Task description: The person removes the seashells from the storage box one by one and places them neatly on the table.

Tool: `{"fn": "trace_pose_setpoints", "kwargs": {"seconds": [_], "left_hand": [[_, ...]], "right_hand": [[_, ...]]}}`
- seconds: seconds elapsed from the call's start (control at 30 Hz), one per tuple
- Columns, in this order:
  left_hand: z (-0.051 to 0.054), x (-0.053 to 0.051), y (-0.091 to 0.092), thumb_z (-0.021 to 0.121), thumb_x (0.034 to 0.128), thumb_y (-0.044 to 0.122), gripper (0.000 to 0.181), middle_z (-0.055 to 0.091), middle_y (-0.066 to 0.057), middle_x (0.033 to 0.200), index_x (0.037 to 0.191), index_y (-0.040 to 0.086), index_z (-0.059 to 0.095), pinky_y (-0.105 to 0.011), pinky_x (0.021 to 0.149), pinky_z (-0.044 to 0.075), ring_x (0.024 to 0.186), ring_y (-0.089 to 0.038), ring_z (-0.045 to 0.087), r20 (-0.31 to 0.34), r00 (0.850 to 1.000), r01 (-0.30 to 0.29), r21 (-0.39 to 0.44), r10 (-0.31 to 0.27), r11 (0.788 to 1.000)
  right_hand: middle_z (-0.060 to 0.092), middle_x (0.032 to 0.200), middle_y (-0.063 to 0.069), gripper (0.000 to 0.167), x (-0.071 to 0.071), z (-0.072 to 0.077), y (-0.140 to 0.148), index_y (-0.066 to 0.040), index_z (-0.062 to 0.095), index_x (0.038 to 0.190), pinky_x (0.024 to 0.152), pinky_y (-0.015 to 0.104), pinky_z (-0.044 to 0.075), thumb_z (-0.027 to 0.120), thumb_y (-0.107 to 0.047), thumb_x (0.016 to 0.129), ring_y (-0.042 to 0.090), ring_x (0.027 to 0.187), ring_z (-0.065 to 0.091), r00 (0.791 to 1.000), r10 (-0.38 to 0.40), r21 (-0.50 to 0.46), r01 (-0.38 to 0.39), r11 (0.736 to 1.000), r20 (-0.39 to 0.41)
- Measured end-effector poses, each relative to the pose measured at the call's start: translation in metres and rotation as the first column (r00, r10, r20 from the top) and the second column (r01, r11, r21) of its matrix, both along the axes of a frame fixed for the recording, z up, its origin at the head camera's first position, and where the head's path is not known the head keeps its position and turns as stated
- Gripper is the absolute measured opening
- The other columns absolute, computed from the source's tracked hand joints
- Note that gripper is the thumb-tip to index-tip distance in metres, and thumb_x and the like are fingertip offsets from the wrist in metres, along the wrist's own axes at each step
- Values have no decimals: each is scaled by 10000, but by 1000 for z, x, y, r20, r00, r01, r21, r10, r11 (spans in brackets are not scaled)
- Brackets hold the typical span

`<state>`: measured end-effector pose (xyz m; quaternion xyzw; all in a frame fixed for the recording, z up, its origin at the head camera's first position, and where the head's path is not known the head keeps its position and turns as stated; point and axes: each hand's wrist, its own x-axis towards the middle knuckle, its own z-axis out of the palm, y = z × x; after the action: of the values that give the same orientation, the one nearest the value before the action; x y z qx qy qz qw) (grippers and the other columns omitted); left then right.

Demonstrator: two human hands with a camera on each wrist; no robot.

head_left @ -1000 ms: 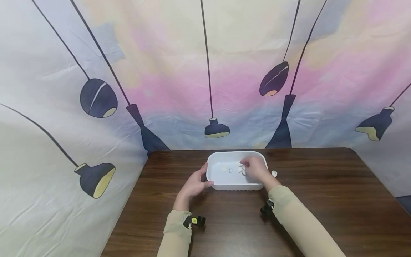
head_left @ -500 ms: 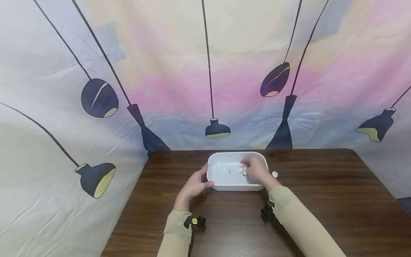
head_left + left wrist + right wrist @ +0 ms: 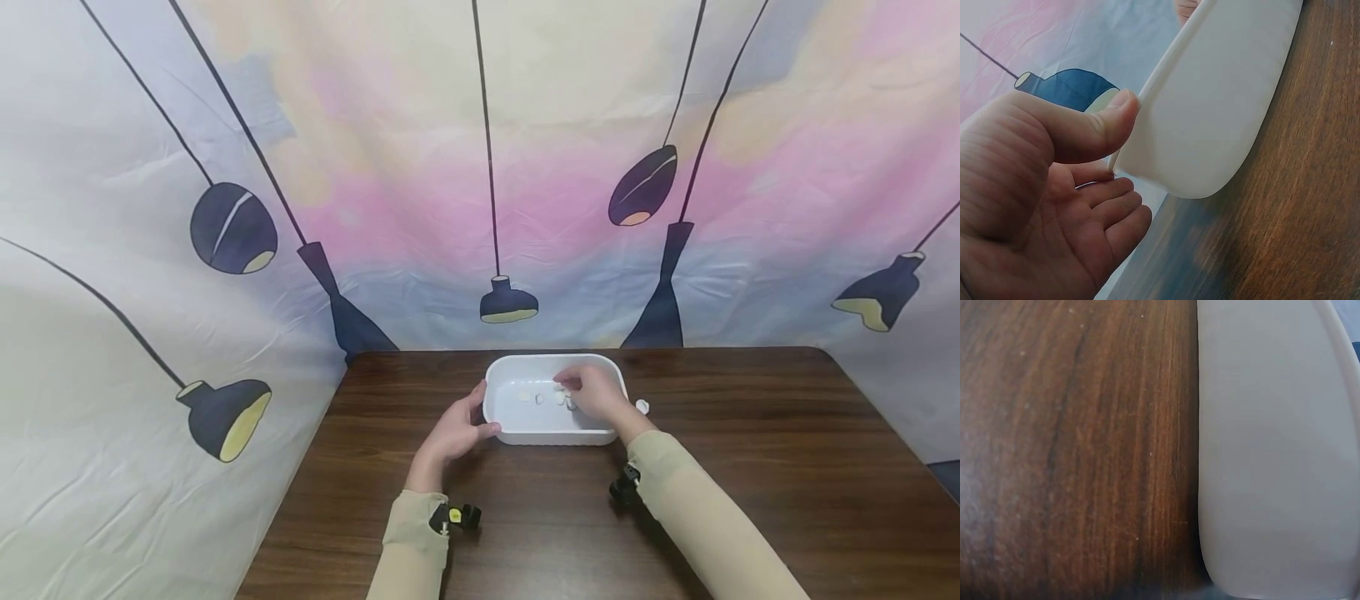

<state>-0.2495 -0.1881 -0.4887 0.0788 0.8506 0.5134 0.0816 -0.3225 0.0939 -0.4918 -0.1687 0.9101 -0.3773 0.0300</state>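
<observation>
A white oblong tray stands near the table's back edge, with several small white pieces on its floor. My left hand grips the tray's left end, and in the left wrist view the thumb of that hand lies against the rim of the tray. Inside the tray's right half, my right hand reaches down with curled fingers, its fingertips pinching at a small white piece; the grip is small in view. The right wrist view shows the tray's outer wall but not the hand.
Just outside the tray's right end, a small white crumpled thing lies on the brown wooden table. Behind the table hangs a cloth printed with dark lamps.
My right fingertips have shifted slightly left within the tray. The left hand and the tray have stayed in place.
</observation>
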Motion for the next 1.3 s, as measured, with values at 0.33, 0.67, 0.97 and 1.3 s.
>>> {"fn": "trace_pose_setpoints", "kwargs": {"seconds": [0.33, 0.67, 0.97, 1.3], "left_hand": [[2, -1, 1, 776, 961, 85, 869, 268, -141, 1743, 1675, 12, 286, -562, 1280, 242, 1598, -351, 278, -9, 1000, 5, -13, -5, 1000], [0, 0, 1, 772, 965, 82, 858, 263, -159, 1740, 1670, 1, 291, -562, 1272, 257, 1586, -376, 296, -6, 1000, -2, -6, 2, 1000], [3, -2, 1, 778, 961, 88, 872, 265, -133, 1744, 1678, 26, 285, -560, 1272, 264, 1590, -355, 296, -7, 1000, 2, -8, -2, 1000], [2, 0, 1, 775, 961, 75, 864, 267, -129, 1743, 1675, 22, 291, -548, 1275, 259, 1588, -348, 300, -9, 1000, 0, -10, -1, 1000]], "right_hand": [[740, 1064, 140, 458, -2, 1, 1, 26, 769, 1200, 910, 482, 571, 744, 105, 749, 279, 966, 645, 996, -85, 26, 86, 996, -21], [768, 1093, 146, 462, -3, -5, 0, 36, 769, 1200, 942, 477, 588, 747, 127, 748, 291, 1024, 704, 998, -54, 36, 55, 998, -36], [761, 1137, 175, 497, -4, 1, -1, 55, 746, 1240, 950, 477, 592, 743, 139, 751, 334, 1076, 710, 997, -73, 40, 73, 997, 0], [763, 1147, 182, 521, -4, -2, -1, 75, 734, 1246, 935, 461, 603, 748, 155, 731, 343, 1074, 720, 997, -72, 11, 71, 997, 37]]}}
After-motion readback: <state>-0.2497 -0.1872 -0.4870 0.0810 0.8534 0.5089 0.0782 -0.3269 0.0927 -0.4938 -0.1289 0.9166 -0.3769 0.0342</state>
